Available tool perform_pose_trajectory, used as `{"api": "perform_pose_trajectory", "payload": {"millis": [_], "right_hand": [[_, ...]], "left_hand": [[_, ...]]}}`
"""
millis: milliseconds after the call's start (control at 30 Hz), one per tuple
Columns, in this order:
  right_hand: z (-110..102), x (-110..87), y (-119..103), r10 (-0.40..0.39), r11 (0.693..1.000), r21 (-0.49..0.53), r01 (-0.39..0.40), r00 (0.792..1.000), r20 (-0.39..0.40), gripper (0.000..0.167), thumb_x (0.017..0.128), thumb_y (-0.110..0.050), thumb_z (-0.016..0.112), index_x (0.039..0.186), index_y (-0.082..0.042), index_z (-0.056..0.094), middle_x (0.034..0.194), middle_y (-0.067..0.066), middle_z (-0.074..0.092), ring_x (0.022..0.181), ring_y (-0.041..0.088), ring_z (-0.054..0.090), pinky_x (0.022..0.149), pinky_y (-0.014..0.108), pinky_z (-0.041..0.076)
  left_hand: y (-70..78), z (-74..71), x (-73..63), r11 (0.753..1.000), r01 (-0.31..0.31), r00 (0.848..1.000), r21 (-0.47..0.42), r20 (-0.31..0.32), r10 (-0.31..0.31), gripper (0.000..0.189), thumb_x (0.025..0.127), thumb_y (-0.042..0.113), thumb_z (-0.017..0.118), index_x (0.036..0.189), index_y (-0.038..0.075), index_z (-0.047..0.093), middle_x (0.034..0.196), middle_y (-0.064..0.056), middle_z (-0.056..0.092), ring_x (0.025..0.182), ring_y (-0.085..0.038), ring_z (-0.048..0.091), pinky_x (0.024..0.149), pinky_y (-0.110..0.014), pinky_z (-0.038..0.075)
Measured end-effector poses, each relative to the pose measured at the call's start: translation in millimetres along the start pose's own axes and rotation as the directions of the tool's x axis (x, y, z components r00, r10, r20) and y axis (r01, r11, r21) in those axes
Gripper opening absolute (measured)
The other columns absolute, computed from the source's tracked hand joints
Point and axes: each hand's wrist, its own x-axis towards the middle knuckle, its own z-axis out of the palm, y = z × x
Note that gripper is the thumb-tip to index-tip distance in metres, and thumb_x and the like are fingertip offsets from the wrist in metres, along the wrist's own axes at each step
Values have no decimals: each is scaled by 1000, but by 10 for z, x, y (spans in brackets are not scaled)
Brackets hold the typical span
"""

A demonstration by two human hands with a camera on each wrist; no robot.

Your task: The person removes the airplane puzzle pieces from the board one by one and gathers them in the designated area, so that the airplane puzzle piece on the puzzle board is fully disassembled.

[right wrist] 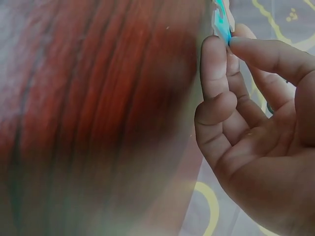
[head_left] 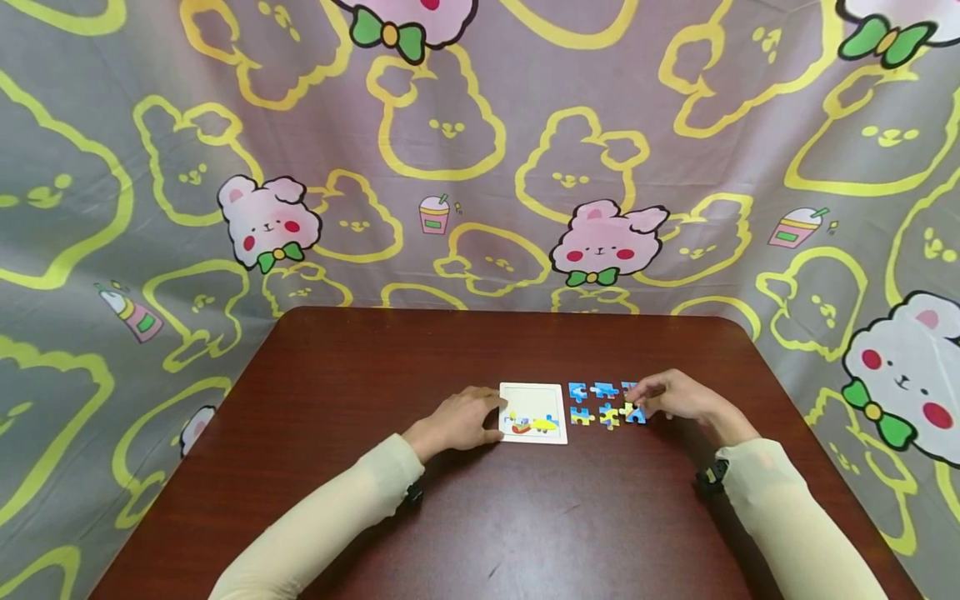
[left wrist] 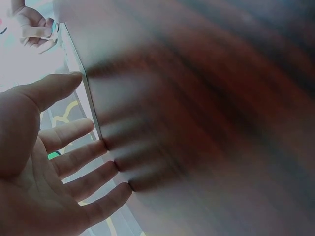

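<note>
Reddish-brown table (head_left: 487, 517), bunny-print curtain (head_left: 480, 200) at twelve o'clock. Puzzle board (head_left: 528, 408): flat, your left hand (head_left: 459, 419) at its nine o'clock edge, fingers spread, apparently steadying it. Puzzle pieces (head_left: 608, 417): three o'clock, laid apart, likely so each shows; your right hand (head_left: 675, 396) pinches a partly blue piece (right wrist: 223, 22).

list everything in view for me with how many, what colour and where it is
Table: one, dark reddish brown, under everything
Backdrop: one, grey with yellow outlines and cartoon prints, behind and beside the table
Puzzle board: one, cream with a coloured picture, on the table
Loose puzzle pieces: at least five, mainly blue and yellow, right of the board
Held puzzle piece: one, partly blue, in the right hand
Wrist devices: two, black, one per wrist
Sleeves: two, cream, on the arms
Hands: two, bare; left hand touching the board's left edge, right pinching the piece
</note>
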Motion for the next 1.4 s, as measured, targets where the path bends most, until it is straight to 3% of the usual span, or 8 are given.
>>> {"api": "perform_pose_trajectory", "payload": {"millis": [500, 700, 1000, 1400], "right_hand": [[-38, -53, 34, 7, 1000, -29, -7, 1000, -18, 20, 88, -3, 67, 107, -3, 74, 93, 9, 74, 63, 13, 50, 49, 24, 37], [-37, -60, 24, 15, 999, -48, -15, 1000, -15, 19, 91, -4, 65, 108, -4, 74, 98, 10, 75, 69, 17, 54, 50, 25, 39], [-19, -32, -14, 17, 999, -29, -17, 1000, -19, 20, 93, -15, 68, 111, -7, 73, 93, 9, 74, 79, 19, 64, 53, 27, 41], [95, 61, -195, -31, 999, 5, 31, 1000, 2, 27, 93, -20, 70, 116, -5, 71, 92, 12, 71, 74, 23, 60, 55, 30, 46]], "left_hand": [[-1, -17, 6, 1000, 2, 1000, 1, 7, -2, 54, 90, 40, 73, 136, 15, 61, 146, -11, 55, 132, -32, 53, 102, -48, 51], [8, -24, 1, 1000, 3, 1000, 0, 7, -3, 56, 89, 41, 73, 137, 14, 60, 146, -11, 55, 133, -31, 53, 102, -48, 50], [-2, -18, 14, 1000, 18, 1000, -1, 21, -18, 57, 89, 42, 73, 138, 16, 59, 148, -10, 54, 135, -31, 51, 103, -50, 49], [-1, -28, 12, 1000, 22, 999, -8, 27, -22, 58, 89, 43, 72, 139, 16, 59, 147, -10, 54, 135, -30, 51, 103, -50, 49]]}}
